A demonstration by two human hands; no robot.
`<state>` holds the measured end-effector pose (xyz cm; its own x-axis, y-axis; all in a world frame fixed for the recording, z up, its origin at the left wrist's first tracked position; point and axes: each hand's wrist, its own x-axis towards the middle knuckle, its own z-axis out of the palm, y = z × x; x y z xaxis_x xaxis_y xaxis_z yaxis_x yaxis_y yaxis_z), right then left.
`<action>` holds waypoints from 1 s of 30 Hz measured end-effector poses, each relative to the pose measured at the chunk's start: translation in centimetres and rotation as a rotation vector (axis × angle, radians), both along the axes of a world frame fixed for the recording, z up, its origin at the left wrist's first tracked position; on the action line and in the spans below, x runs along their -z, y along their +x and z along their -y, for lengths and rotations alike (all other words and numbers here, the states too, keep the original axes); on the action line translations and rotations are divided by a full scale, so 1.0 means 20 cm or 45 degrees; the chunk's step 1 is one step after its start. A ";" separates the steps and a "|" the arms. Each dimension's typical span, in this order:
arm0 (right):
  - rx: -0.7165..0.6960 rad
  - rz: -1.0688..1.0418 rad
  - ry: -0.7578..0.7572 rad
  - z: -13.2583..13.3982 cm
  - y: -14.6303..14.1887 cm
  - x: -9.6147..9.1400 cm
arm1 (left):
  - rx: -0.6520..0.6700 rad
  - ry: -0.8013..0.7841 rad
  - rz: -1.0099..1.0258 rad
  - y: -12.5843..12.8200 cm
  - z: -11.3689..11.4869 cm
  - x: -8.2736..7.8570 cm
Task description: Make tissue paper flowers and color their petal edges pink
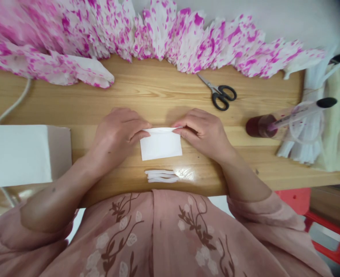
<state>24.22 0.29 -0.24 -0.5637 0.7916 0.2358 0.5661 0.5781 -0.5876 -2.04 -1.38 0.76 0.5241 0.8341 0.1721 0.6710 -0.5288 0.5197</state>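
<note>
A small white sheet of paper [161,145] lies on the wooden table in front of me, with a narrow fold along its far edge. My left hand [120,134] pinches the left end of that folded edge between thumb and fingers. At the opposite end, my right hand [203,132] grips the same fold in a like pinch. Between the paper and the table's near edge rest several thin white strips [161,176], side by side.
Black-handled scissors [219,94] lie beyond my right hand. A clear cup of dark red liquid [262,126] with a brush or dropper stands at right, near bundled white strips [298,148]. Pink-spotted white crumpled paper [187,38] lines the back. At left sits a white box [20,154].
</note>
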 end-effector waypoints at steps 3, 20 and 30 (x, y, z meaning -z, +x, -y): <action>-0.019 0.003 0.000 0.00 0.00 0.00 | 0.009 -0.014 0.005 0.00 -0.01 0.00; -0.110 0.125 0.114 0.01 -0.03 0.00 | 0.033 0.048 0.031 0.02 -0.02 0.04; -0.085 0.116 0.082 0.01 -0.03 -0.01 | 0.033 0.046 0.041 0.03 -0.02 0.05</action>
